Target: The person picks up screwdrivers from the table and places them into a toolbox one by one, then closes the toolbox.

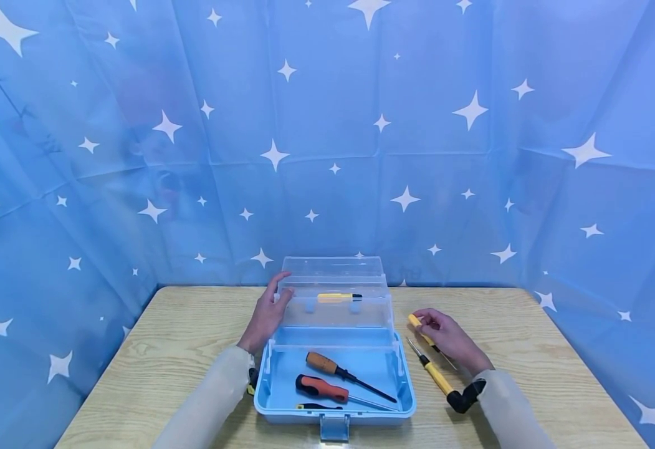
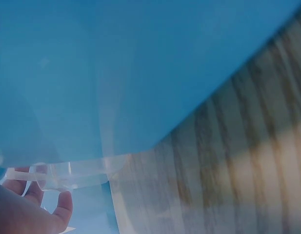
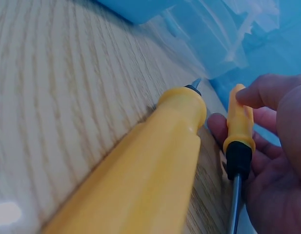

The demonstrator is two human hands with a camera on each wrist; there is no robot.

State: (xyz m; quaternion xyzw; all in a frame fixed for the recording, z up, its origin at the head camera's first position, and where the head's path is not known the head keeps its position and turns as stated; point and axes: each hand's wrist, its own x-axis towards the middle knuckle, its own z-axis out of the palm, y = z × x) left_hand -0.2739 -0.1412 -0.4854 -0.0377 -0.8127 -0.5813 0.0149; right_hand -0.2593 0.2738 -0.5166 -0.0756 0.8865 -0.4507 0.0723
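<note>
My left hand [image 1: 264,318] grips the left edge of the raised clear tray [image 1: 333,315] of a light blue toolbox [image 1: 262,399]; in the left wrist view its fingers [image 2: 65,207] curl at the clear plastic. To the right of the box, my right hand [image 1: 450,337] pinches a yellow-handled screwdriver [image 3: 238,122] by the handle, its shaft pointing back toward the wrist. Just below that hand, a second yellow screwdriver [image 1: 438,378] lies on the table with its tip toward the box. Another yellow-handled screwdriver [image 1: 335,298] rests in the upper clear tray.
Inside the box lie a brown-handled screwdriver [image 1: 321,362], a red-and-black screwdriver [image 1: 327,389] and a small dark tool [image 1: 318,406] by the front wall. A latch [image 1: 334,428] hangs at the box front. Behind the wooden table [image 1: 192,337] hangs a blue starry curtain [image 1: 327,125].
</note>
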